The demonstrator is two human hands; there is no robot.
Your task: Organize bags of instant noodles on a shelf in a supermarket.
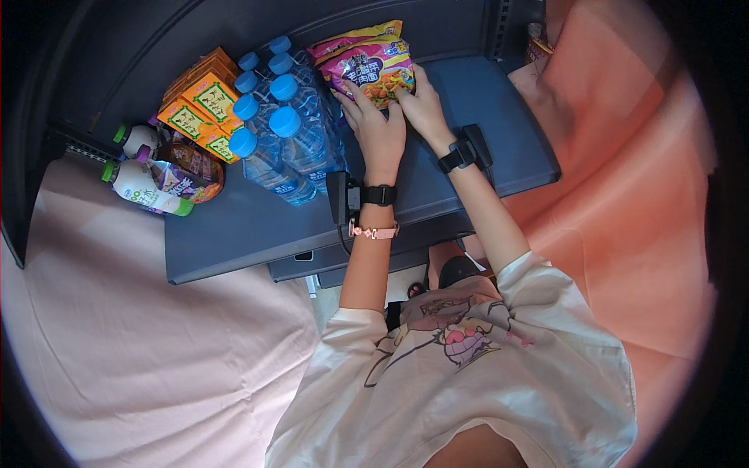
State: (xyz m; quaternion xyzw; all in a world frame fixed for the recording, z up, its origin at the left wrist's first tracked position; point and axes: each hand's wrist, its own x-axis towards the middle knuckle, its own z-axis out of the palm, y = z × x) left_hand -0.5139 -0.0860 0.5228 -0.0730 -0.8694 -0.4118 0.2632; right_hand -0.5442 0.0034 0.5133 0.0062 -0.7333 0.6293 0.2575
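A pink and yellow packet of instant noodles [368, 67] stands upright on the dark shelf board [462, 111]. Behind it, the top of a second similar packet [357, 36] shows. My left hand [379, 131] has its fingers against the front packet's lower left, beside the water bottles. At the packet's lower right edge is my right hand [425, 105], its thumb in front and its other fingers partly hidden. Between them the two hands grip the front packet. Close to my left hand stand two rows of clear plastic water bottles [301, 140] with blue caps.
Orange drink cartons [205, 105] are stacked left of the bottles. Farther left are white bottles with green caps [143, 187] and purple-capped drink pouches [187, 178]. A dark back panel [445, 29] rises behind the packets. Pink cloth [614, 193] hangs at the right.
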